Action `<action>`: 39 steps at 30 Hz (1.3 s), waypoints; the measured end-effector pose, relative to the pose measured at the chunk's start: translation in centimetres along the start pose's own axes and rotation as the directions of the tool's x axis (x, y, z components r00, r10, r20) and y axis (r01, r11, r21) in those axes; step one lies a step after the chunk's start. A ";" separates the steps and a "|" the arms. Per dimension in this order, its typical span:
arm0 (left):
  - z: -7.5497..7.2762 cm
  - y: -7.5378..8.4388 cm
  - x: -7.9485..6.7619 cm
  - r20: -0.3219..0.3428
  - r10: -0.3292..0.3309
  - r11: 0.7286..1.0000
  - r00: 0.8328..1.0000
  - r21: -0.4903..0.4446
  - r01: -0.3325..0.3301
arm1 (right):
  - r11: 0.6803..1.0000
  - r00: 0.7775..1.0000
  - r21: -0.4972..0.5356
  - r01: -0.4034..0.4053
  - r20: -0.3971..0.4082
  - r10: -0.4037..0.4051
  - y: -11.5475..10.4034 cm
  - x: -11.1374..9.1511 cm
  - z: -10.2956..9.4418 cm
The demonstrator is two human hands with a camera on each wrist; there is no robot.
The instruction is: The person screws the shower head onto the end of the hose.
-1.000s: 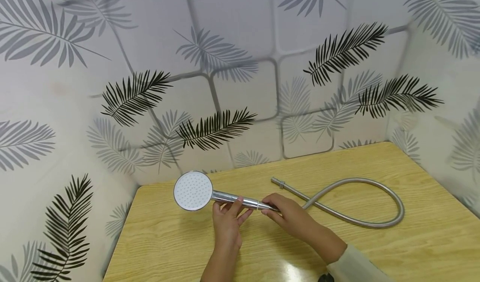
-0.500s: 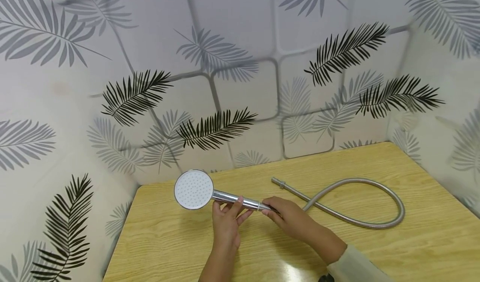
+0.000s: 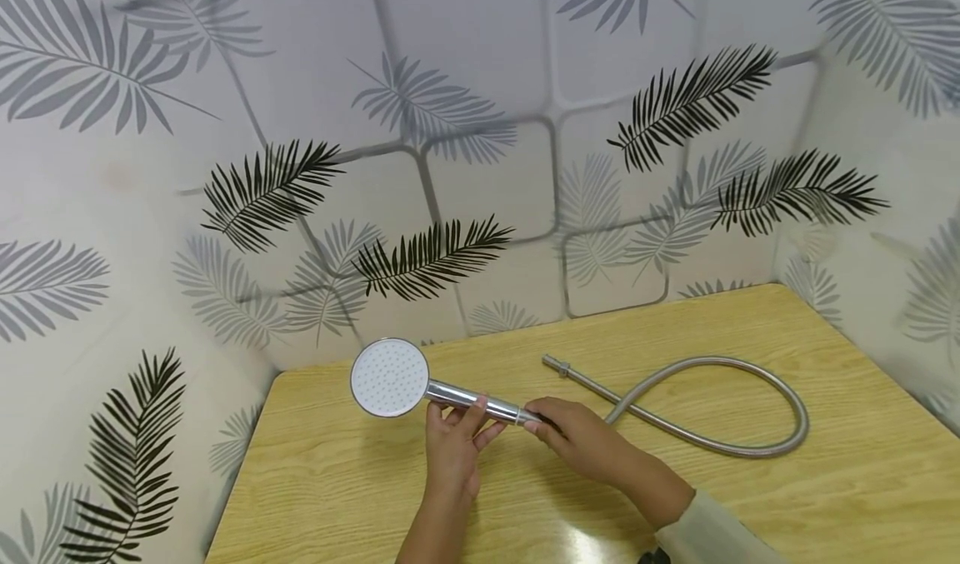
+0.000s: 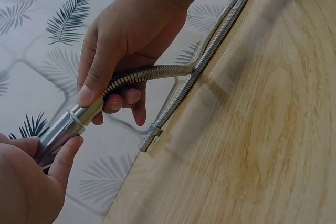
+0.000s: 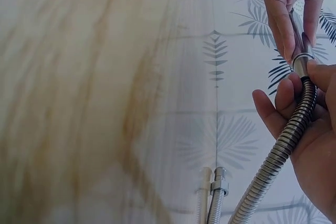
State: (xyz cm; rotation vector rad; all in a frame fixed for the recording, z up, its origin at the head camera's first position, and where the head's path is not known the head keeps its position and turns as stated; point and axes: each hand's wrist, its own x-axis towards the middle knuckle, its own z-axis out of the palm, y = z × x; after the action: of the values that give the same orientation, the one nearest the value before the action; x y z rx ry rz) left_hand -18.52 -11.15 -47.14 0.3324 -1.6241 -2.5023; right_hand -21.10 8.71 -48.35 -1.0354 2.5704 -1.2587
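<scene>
A chrome hand shower with a round white spray face [image 3: 390, 377] is held above the table. My left hand [image 3: 453, 456] grips its handle [image 3: 450, 394] from below, thumb on top. At the handle's lower end, my right hand [image 3: 585, 439] pinches the metal end fitting [image 4: 86, 111] of a ribbed shower hose [image 5: 286, 145]. Fitting and handle meet end to end, with a pale ring at the joint. From the right hand the hose runs on and lies in a loop [image 3: 798, 414] on the table. Its other end, with a nut [image 3: 562, 368], lies behind the right hand.
The wood-grain table [image 3: 322, 481] meets a wall [image 3: 495, 181] with a leaf pattern at the back and sides. A small dark object [image 3: 654, 556] shows at the bottom edge near the right sleeve [image 3: 712, 535].
The shower head has shifted very slightly up and to the right, tilting a little more. Both hands keep their holds, and the hose loop lies as before.
</scene>
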 end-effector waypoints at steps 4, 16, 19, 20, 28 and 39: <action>0.0 0.0 0.1 -0.006 0.003 1.000 1.000 -0.009 -0.003 | 1.000 1.000 0.013 -0.022 -0.008 0.022 -0.1 0.0 0.1; -0.2 -0.3 0.3 -0.051 -0.020 1.000 0.999 -0.004 0.019 | 0.999 0.998 0.022 -0.023 -0.063 0.025 -0.2 0.0 0.3; -0.3 -0.5 0.4 -0.062 -0.019 1.000 0.998 -0.010 0.018 | 1.000 0.997 0.003 -0.017 -0.073 0.017 -0.3 0.0 0.2; -0.3 -0.6 0.5 -0.063 -0.019 1.000 0.998 -0.011 0.019 | 1.000 0.997 -0.005 -0.014 -0.077 0.013 -0.3 0.0 0.2; -0.8 -1.1 0.8 -0.075 -0.026 1.000 0.997 0.012 0.027 | 0.999 0.998 -0.054 0.006 -0.065 -0.009 -0.5 -0.2 0.2; -1.5 -1.5 0.9 -0.075 -0.095 0.992 0.993 0.070 0.101 | 0.995 1.000 -0.100 0.022 -0.005 -0.023 -0.5 -0.3 0.4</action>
State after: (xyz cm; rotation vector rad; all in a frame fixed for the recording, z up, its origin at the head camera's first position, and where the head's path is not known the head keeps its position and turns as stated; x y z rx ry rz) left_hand -18.99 -12.03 -49.19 0.5165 -1.7152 -2.4726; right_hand -20.51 8.42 -48.29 -1.0822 2.6588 -1.1502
